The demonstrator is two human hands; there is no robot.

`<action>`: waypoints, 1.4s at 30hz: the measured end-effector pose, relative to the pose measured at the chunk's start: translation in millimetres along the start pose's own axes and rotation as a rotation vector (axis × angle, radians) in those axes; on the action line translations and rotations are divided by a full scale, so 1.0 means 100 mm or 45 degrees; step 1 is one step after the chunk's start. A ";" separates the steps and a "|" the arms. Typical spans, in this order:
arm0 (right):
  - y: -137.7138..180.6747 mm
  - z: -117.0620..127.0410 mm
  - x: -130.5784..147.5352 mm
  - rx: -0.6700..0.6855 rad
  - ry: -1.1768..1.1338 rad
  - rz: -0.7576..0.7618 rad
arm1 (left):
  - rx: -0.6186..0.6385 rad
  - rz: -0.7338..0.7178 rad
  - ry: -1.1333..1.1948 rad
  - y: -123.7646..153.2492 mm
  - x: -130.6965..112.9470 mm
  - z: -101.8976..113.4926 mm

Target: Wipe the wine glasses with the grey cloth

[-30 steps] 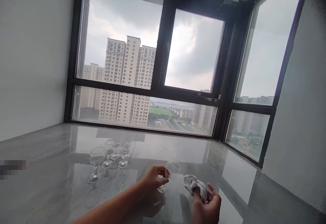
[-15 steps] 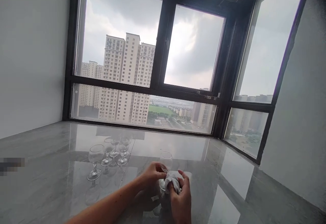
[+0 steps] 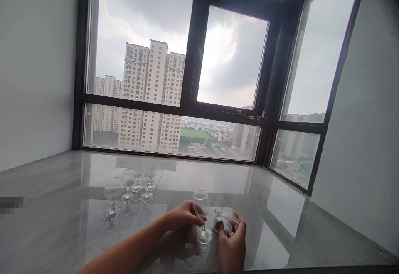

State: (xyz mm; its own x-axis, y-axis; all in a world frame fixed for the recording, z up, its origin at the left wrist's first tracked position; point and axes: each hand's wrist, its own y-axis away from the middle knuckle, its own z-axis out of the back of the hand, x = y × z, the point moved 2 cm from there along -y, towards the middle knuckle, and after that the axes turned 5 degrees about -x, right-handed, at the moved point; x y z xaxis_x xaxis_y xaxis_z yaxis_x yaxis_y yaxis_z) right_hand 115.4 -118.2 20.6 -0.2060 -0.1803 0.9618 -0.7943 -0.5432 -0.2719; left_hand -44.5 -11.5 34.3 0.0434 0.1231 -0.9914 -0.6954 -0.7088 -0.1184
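My left hand (image 3: 183,218) is closed around a clear stemmed wine glass (image 3: 201,205), thumb and fingers on its lower bowl and stem. The glass is upright, its foot low over the glossy grey marble surface (image 3: 62,207); I cannot tell whether it touches. My right hand (image 3: 232,245) is closed on a bunched white cloth (image 3: 222,223), just right of the glass and apart from it.
Several more clear stemmed glasses (image 3: 129,186) stand in a cluster to the left, the nearest one (image 3: 112,197) a little forward. Large dark-framed windows (image 3: 193,78) rise behind the surface, a white wall (image 3: 34,66) at left and another at right.
The cloth came against the glass half a second ago and has since moved off to the right. The glass now stands upright in my left hand, lower than before.
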 end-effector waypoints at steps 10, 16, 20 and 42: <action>0.13 -0.20 -0.06 0.419 -0.192 -0.006 | -0.532 -0.204 -0.259 -0.24 0.17 0.35; 0.02 -0.03 0.07 0.166 -0.223 -0.052 | -0.692 -0.212 -0.461 -0.30 0.26 0.48; 0.00 0.04 0.05 0.093 -0.232 -0.094 | -0.819 -0.214 -0.681 -0.24 0.20 0.47; 0.01 0.04 -0.02 0.115 -0.170 -0.185 | -1.093 -0.540 -1.098 -0.06 -0.11 0.45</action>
State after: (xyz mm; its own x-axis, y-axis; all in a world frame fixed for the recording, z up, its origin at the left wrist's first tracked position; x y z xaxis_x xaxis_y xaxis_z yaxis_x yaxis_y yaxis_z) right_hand 117.4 -121.5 18.7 -0.0106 -0.1985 0.9800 -0.7543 -0.6418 -0.1382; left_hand -73.6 22.8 48.9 -0.5524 0.6261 -0.5504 -0.0456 -0.6820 -0.7300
